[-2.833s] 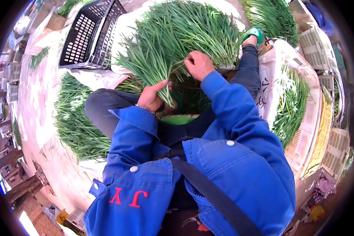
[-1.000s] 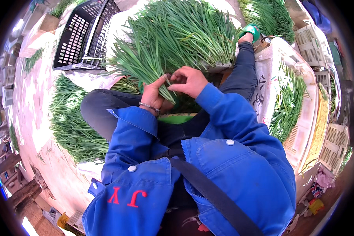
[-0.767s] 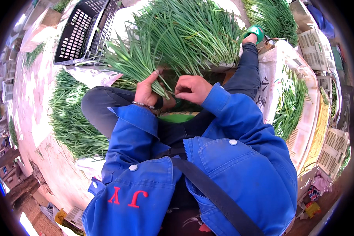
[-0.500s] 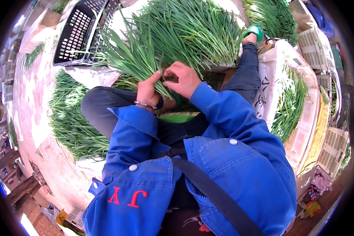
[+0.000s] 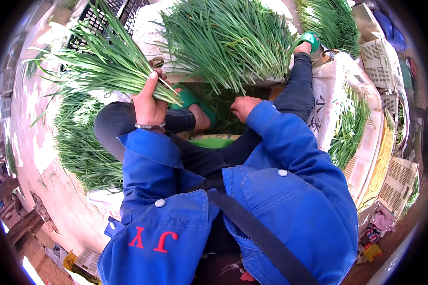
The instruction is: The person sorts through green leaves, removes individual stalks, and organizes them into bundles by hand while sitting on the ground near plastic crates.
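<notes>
My left hand (image 5: 149, 108) is closed round the pale stem ends of a bunch of garlic chives (image 5: 107, 64). The green leaves fan out toward the upper left, above the black basket's corner. My right hand (image 5: 246, 108) hangs between my knees, apart from the bunch. Its fingers are curled downward, and whatever they may hold is hidden. In front of me a large heap of garlic chives (image 5: 228, 45) lies on a white sack (image 5: 150, 31), stems toward me and to the right.
More garlic chives lie at my left (image 5: 88, 147) and far right (image 5: 328, 23). A black plastic basket (image 5: 83, 23) stands at the upper left. Beside my right leg, a pale crate (image 5: 371, 142) lined with a white sack (image 5: 324, 95) holds chives. My green slippers (image 5: 188, 97) flank the heap.
My left hand has swung left and up with the bunch, turning its leaves leftward. My right hand has left the stems and dropped to the right, toward my right knee.
</notes>
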### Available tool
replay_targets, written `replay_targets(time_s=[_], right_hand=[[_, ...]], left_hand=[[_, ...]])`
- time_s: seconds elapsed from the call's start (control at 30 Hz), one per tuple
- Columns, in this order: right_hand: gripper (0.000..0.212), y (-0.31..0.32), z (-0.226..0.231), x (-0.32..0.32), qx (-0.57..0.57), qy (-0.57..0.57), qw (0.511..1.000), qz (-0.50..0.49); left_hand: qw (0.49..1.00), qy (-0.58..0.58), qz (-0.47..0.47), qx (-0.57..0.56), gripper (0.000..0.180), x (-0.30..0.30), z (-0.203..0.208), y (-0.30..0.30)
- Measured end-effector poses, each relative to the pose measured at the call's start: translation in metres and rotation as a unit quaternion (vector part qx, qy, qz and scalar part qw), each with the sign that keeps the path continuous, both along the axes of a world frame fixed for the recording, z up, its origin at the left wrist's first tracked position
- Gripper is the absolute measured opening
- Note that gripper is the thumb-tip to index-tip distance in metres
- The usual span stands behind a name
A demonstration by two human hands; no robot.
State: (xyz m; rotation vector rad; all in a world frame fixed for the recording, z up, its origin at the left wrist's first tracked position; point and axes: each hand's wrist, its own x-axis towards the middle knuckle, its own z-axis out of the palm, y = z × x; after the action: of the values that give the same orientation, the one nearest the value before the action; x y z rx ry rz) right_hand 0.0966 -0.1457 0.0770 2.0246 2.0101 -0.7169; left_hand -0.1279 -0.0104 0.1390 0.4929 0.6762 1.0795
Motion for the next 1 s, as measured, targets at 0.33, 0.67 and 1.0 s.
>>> replay_targets(time_s=[0.33, 0.67, 1.0], right_hand=[[0.021, 0.057, -0.036, -0.002, 0.162, -0.028, 0.979, -0.120], [0.021, 0.027, 0.010, -0.013, -0.173, 0.670, 0.543, -0.476], [0.015, -0.005, 0.095, -0.006, -0.163, 0.770, 0.486, -0.379]], left_hand=[[0.992, -0.040, -0.077, -0.095, 0.025, 0.013, -0.036, -0.003], [0.982, 0.072, -0.071, -0.158, 0.017, 0.024, -0.047, -0.037], [0.975, 0.043, -0.065, -0.207, 0.019, 0.015, -0.052, -0.053]])
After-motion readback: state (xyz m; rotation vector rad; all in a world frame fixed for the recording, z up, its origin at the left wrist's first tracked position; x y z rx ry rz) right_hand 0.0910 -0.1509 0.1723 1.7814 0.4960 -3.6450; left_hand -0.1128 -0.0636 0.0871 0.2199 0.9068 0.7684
